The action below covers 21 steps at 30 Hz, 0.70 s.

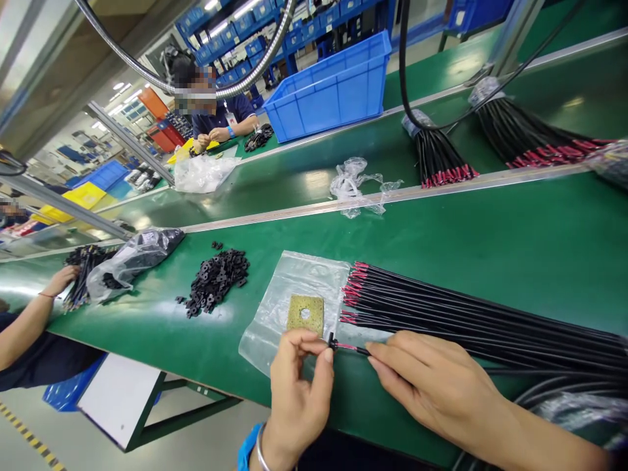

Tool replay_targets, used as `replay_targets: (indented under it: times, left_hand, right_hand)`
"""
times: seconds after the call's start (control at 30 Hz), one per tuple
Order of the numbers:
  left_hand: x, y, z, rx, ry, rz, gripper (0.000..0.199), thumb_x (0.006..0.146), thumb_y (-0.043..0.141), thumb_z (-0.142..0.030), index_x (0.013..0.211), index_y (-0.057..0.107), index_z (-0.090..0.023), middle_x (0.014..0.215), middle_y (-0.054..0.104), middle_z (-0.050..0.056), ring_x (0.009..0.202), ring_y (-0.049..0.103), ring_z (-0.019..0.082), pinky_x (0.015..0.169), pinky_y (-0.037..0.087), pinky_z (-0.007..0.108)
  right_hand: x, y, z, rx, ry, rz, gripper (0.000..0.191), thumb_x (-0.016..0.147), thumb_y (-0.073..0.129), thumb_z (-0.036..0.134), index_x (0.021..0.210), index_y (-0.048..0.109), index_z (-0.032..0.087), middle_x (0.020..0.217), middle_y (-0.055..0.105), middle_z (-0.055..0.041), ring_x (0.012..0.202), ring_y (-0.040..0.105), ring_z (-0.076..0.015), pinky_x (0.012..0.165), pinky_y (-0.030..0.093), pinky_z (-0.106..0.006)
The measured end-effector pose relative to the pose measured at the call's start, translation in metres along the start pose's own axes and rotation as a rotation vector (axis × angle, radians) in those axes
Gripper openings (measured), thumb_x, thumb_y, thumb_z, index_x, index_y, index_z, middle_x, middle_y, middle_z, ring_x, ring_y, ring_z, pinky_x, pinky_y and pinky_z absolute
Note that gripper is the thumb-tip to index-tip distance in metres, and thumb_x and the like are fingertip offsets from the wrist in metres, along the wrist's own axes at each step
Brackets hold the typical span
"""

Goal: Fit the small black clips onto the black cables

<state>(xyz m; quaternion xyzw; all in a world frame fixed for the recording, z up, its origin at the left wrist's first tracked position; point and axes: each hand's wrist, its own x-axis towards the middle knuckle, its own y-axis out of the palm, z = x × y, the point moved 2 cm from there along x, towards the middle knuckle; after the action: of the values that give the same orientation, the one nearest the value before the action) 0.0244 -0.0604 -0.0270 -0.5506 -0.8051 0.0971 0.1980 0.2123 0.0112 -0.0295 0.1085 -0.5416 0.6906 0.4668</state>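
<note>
Between the thumb and forefinger of my left hand [304, 386] is a small black plastic part [332, 341]. My right hand [436, 373] pinches a black cable [362, 351] close to its end, where thin red wires [346, 346] run up to the black part. Whether the wires sit inside that part is too small to tell. Just beyond my left fingers lies a yellow-brown sponge [297, 311] with a round hole, on a clear plastic bag [267, 320]. A bundle of black cables [441, 307] with red wire ends stretches to the right, behind my right hand.
A heap of small black parts [216, 281] lies left on the green bench [275, 229]. Behind a metal rail are crumpled plastic [356, 183], more cable bundles [441, 154] and a blue crate [328, 91]. One co-worker sits opposite; another person's hand [63, 278] touches cables at far left.
</note>
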Motion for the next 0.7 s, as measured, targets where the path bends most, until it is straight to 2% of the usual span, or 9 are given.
replay_targets:
  times: [0.07, 0.13, 0.27, 0.33, 0.4, 0.43, 0.57, 0.63, 0.7]
  left_hand:
    - [-0.007, 0.001, 0.001, 0.109, 0.152, 0.065, 0.033, 0.087, 0.061, -0.010, 0.114, 0.053, -0.027, 0.088, 0.066, 0.001, 0.082, 0.067, 0.015, 0.080, 0.055, 0.028]
    - [-0.013, 0.005, 0.001, 0.101, 0.203, 0.116, 0.038, 0.085, 0.062, -0.007, 0.115, 0.054, -0.029, 0.089, 0.066, 0.001, 0.083, 0.067, 0.015, 0.081, 0.056, 0.029]
    - [-0.012, 0.014, -0.001, -0.242, -0.049, 0.071, 0.042, 0.081, 0.072, -0.016, 0.117, 0.055, -0.031, 0.089, 0.063, -0.001, 0.075, 0.070, 0.014, 0.071, 0.060, 0.027]
    - [-0.008, 0.019, -0.004, -0.310, -0.090, 0.102, 0.028, 0.079, 0.075, -0.021, 0.105, 0.065, -0.028, 0.089, 0.063, 0.000, 0.069, 0.070, 0.013, 0.062, 0.060, 0.024]
    - [-0.007, 0.021, -0.007, -0.236, -0.002, 0.138, 0.012, 0.080, 0.075, -0.021, 0.091, 0.072, -0.024, 0.086, 0.065, 0.003, 0.070, 0.069, 0.014, 0.059, 0.059, 0.023]
    - [-0.007, 0.020, -0.007, -0.195, 0.042, 0.139, 0.012, 0.081, 0.073, -0.019, 0.091, 0.072, -0.024, 0.085, 0.066, 0.003, 0.071, 0.070, 0.015, 0.060, 0.060, 0.024]
    - [-0.014, 0.013, -0.003, -0.186, 0.103, 0.147, 0.049, 0.078, 0.073, -0.011, 0.122, 0.059, -0.029, 0.101, 0.069, 0.005, 0.084, 0.072, 0.018, 0.076, 0.061, 0.030]
    - [-0.016, 0.010, -0.002, -0.167, 0.161, 0.204, 0.050, 0.079, 0.072, -0.013, 0.124, 0.059, -0.029, 0.101, 0.070, 0.006, 0.086, 0.071, 0.019, 0.078, 0.060, 0.032]
    - [-0.016, 0.009, -0.004, -0.123, 0.204, 0.231, 0.043, 0.081, 0.071, -0.015, 0.121, 0.065, -0.029, 0.091, 0.072, 0.004, 0.078, 0.070, 0.018, 0.072, 0.058, 0.029]
  right_hand:
    - [0.001, -0.002, 0.001, 0.015, -0.027, 0.008, 0.012, 0.092, 0.054, 0.014, 0.095, 0.065, 0.016, 0.073, 0.063, -0.0017, 0.065, 0.059, -0.0126, 0.062, 0.046, -0.026]
    - [0.003, -0.005, 0.001, 0.051, -0.066, 0.034, 0.012, 0.091, 0.054, 0.013, 0.096, 0.065, 0.015, 0.072, 0.061, -0.0015, 0.064, 0.057, -0.0130, 0.061, 0.045, -0.027]
    - [0.007, -0.013, 0.001, 0.117, -0.119, 0.114, 0.015, 0.090, 0.052, 0.013, 0.099, 0.064, 0.014, 0.068, 0.056, -0.0006, 0.061, 0.052, -0.0130, 0.057, 0.041, -0.027]
    - [0.008, -0.017, 0.001, 0.134, -0.132, 0.144, 0.015, 0.089, 0.051, 0.014, 0.096, 0.064, 0.014, 0.066, 0.053, 0.0001, 0.058, 0.049, -0.0128, 0.056, 0.039, -0.027]
    - [0.008, -0.020, 0.001, 0.143, -0.140, 0.178, 0.015, 0.090, 0.050, 0.013, 0.093, 0.064, 0.014, 0.064, 0.052, 0.0005, 0.057, 0.046, -0.0128, 0.055, 0.038, -0.027]
    - [0.008, -0.021, 0.001, 0.143, -0.145, 0.192, 0.015, 0.090, 0.049, 0.013, 0.092, 0.064, 0.014, 0.064, 0.052, 0.0005, 0.056, 0.046, -0.0129, 0.054, 0.038, -0.027]
    - [0.008, -0.021, 0.000, 0.131, -0.154, 0.197, 0.015, 0.092, 0.049, 0.013, 0.094, 0.063, 0.014, 0.066, 0.054, -0.0003, 0.058, 0.046, -0.0131, 0.054, 0.037, -0.027]
    - [0.007, -0.021, 0.000, 0.135, -0.149, 0.191, 0.013, 0.092, 0.050, 0.014, 0.095, 0.063, 0.015, 0.067, 0.056, -0.0006, 0.059, 0.048, -0.0131, 0.055, 0.038, -0.027]
    - [0.006, -0.021, -0.001, 0.150, -0.143, 0.185, 0.012, 0.091, 0.051, 0.014, 0.096, 0.062, 0.015, 0.069, 0.057, -0.0012, 0.061, 0.050, -0.0131, 0.057, 0.040, -0.027]
